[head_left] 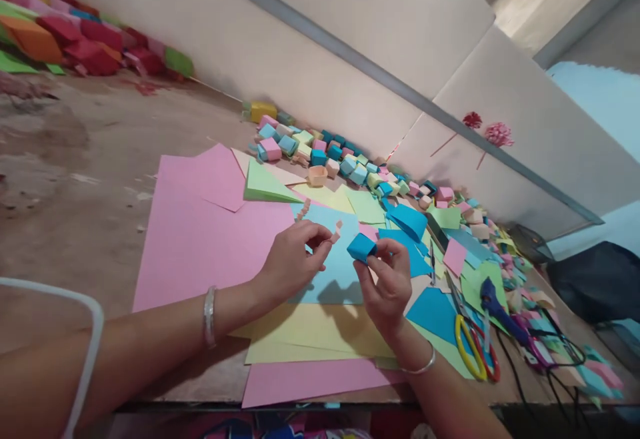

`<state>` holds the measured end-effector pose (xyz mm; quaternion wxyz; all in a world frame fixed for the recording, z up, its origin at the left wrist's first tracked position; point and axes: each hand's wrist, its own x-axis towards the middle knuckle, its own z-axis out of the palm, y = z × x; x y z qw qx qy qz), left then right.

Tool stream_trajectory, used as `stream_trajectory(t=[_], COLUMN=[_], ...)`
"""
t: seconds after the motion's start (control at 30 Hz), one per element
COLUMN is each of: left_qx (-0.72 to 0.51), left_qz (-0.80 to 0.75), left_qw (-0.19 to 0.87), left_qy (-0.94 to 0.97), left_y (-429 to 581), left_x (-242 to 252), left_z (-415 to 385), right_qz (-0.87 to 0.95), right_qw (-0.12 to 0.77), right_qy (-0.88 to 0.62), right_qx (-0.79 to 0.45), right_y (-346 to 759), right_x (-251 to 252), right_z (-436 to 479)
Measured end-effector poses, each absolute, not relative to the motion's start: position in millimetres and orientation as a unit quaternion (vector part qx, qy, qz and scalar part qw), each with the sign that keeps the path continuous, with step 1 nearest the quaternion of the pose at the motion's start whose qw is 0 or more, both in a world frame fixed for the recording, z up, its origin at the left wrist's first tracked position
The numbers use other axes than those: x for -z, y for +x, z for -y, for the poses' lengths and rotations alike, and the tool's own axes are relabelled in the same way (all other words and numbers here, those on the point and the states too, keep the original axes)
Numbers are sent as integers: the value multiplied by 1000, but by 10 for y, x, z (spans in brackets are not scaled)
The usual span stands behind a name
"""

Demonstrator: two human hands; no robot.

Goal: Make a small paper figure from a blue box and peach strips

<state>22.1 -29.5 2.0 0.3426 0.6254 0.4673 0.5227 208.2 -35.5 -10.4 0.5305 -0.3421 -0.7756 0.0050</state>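
Note:
My left hand (300, 252) is closed in a pinch, with a small peach paper strip (339, 229) sticking up from its fingertips. Just behind its knuckles shows a second peach scrap (303, 209); whether that joins the strip is hidden. To the right, my right hand (389, 282) grips a small folded blue paper box (361, 247) between thumb and fingers. The strip and the box are close together but apart. Both hands hover over a light blue sheet (330, 285), with a yellow sheet (305, 332) and a large pink sheet (200, 245) around it.
Several small coloured paper boxes (320, 157) line the wall. Scissors with yellow and red handles (470, 345) and a blue glue gun (495, 302) with dark cables lie at right. A folded green sheet (270, 182) rests behind my left hand. Larger paper shapes (95, 49) sit far left.

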Motion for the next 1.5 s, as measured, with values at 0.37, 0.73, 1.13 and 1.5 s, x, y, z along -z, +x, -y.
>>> stream_trajectory(t=[0.37, 0.73, 1.13, 1.5], left_qx=[-558, -582, -572, -516], left_qz=[-408, -372, -340, -356], left_qw=[172, 127, 130, 51], left_qy=[702, 711, 735, 778], left_y=[204, 174, 181, 148], left_x=[57, 70, 42, 4], left_z=[353, 372, 427, 491], right_qz=[788, 782, 765, 779], right_qw=[537, 558, 579, 526], right_qy=[-302, -277, -276, -337], right_qx=[-5, -22, -59, -52], right_y=[2006, 2008, 1955, 1996], right_x=[219, 307, 309, 266], right_z=[394, 396, 417, 415])
